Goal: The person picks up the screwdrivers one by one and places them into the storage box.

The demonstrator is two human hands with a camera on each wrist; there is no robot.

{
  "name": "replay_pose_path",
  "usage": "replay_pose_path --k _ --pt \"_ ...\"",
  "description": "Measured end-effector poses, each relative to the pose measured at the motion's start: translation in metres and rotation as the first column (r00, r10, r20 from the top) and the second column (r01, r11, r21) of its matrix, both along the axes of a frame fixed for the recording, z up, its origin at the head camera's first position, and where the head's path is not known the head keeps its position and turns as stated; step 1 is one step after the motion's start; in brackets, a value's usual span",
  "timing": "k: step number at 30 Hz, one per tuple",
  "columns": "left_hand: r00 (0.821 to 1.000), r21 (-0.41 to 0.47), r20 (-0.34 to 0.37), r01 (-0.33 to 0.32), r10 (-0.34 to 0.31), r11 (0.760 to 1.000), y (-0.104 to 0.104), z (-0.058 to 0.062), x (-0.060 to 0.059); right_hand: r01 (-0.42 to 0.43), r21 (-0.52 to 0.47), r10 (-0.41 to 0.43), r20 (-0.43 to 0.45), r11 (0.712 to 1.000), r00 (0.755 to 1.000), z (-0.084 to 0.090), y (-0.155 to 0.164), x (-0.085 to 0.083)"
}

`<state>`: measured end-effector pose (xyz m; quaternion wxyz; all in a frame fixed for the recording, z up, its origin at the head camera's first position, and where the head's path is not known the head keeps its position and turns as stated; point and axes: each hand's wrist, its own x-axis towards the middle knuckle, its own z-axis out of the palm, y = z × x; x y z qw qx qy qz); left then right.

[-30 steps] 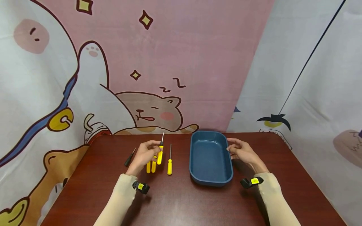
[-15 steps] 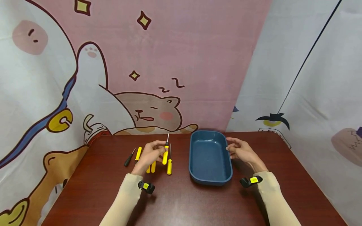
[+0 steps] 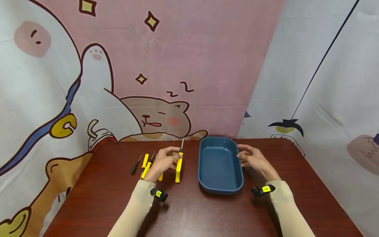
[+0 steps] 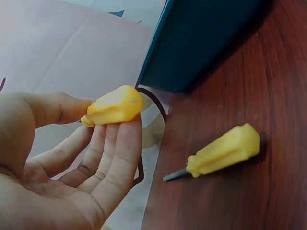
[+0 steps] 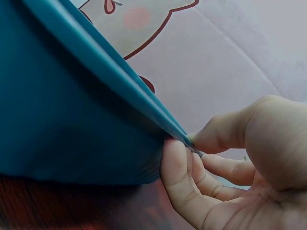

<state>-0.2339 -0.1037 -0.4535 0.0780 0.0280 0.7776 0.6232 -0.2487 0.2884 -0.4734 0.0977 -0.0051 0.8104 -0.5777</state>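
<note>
My left hand (image 3: 164, 161) pinches a yellow-handled screwdriver (image 4: 115, 106) between thumb and fingers, raised above the table with its metal tip pointing away from me. Under it lies another yellow screwdriver (image 4: 225, 151), partly covered by the held one in the head view. On the right, my right hand (image 3: 254, 161) pinches the far right part of the rim of a deep blue rectangular tray (image 3: 220, 168). The thumb is on the rim's edge and curled fingers are below it, as the right wrist view shows. Nothing lies inside the tray.
Left of my left hand are a small black screwdriver (image 3: 135, 167) and several yellow-handled tools, among them one yellow handle (image 3: 145, 160) and another near the wrist (image 3: 161, 176). All lie on the dark red-brown table (image 3: 189, 214). A printed cloth (image 3: 219, 65) hangs behind its far edge.
My left hand has carried the yellow screwdriver rightward, from over the left group to over the lone screwdriver, uncovering more yellow handles. My right hand and the tray stay in place.
</note>
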Motion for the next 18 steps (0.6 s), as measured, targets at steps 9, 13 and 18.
replay_pose_path --k 9,13,18 --pt "1.000 0.016 0.017 0.025 -0.026 1.000 0.015 0.002 -0.002 -0.002 -0.004 0.002 -0.002 1.000 1.000 -0.001 0.001 -0.001" --pt "0.999 0.009 0.014 0.045 -0.045 0.999 0.021 0.002 -0.004 -0.004 -0.007 0.004 -0.001 1.000 1.000 0.000 0.001 -0.001" --pt "0.997 0.001 0.005 0.074 -0.074 0.997 0.029 0.005 -0.006 0.000 -0.013 0.000 0.003 1.000 1.000 0.000 0.000 -0.001"
